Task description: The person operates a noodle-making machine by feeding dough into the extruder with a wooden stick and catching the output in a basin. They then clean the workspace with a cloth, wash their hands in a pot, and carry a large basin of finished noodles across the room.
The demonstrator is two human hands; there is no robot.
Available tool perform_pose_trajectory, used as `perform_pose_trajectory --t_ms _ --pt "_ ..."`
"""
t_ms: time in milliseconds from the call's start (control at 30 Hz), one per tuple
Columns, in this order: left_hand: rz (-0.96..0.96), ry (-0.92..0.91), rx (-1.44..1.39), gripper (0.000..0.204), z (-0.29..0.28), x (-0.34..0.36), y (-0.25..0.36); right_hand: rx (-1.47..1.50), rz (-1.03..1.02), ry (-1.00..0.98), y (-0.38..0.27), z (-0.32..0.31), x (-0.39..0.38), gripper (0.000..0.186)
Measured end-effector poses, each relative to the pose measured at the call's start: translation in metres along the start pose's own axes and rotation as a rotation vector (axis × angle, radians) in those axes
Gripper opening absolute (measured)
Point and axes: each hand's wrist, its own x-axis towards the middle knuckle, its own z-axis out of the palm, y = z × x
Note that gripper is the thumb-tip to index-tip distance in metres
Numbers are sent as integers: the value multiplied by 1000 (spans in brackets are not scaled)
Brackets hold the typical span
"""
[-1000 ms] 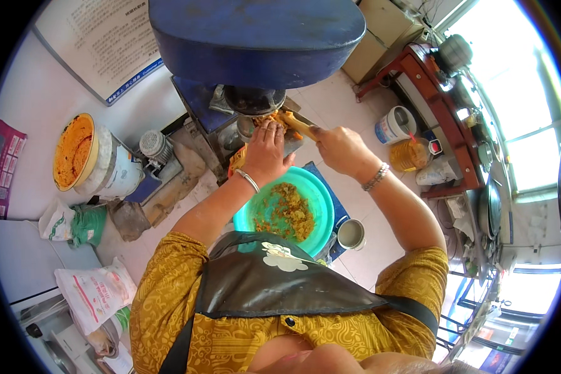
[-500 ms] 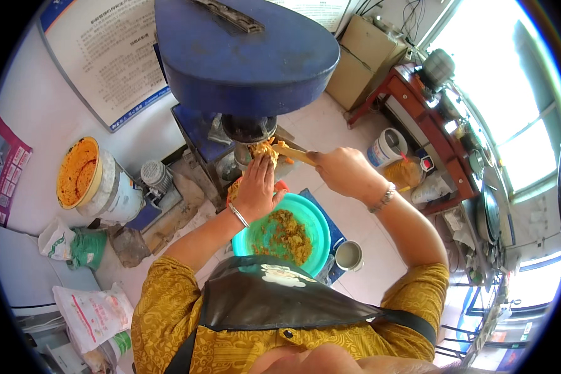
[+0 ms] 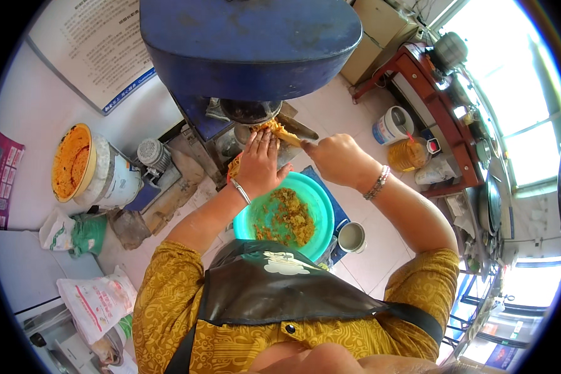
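My left hand [image 3: 261, 163] reaches up under the dark round outlet [image 3: 250, 112] of a blue machine [image 3: 249, 47]. Its fingers are stretched out, their tips against orange, crumbly mash [image 3: 265, 126] at the outlet. In my right hand [image 3: 341, 161] is the end of a flat wooden spatula [image 3: 288, 136]. The spatula's far end lies in the mash, close to my left fingertips. Below both hands stands a turquoise basin [image 3: 325, 218] with a heap of yellow-brown mash [image 3: 293, 218] in it.
On the left, a yellow bowl [image 3: 88, 163] of orange mash rests on a white bucket [image 3: 121, 181], beside a small motor [image 3: 154, 153]. A pale cup [image 3: 352, 237] stands right of the basin. Farther right are a white bucket [image 3: 383, 132], an oil jug [image 3: 407, 156] and a red-brown table [image 3: 421, 81].
Both hands have come slightly nearer to me. My right hand has shifted a little left with the spatula, which now slants more steeply. The whole view has tilted slightly.
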Motion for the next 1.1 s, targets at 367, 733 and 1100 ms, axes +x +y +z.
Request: perform_pose_trajectory --t_ms 367,733,1100 --pt "-3 -80 -16 73 -4 7 -6 -60 105 -40 -11 10 20 31" --pt "-61 -296 179 69 -10 0 39 -52 192 -19 -10 1 -3 40" --pt "-111 -269 282 66 10 12 47 -12 229 53 -1 25 22 41"
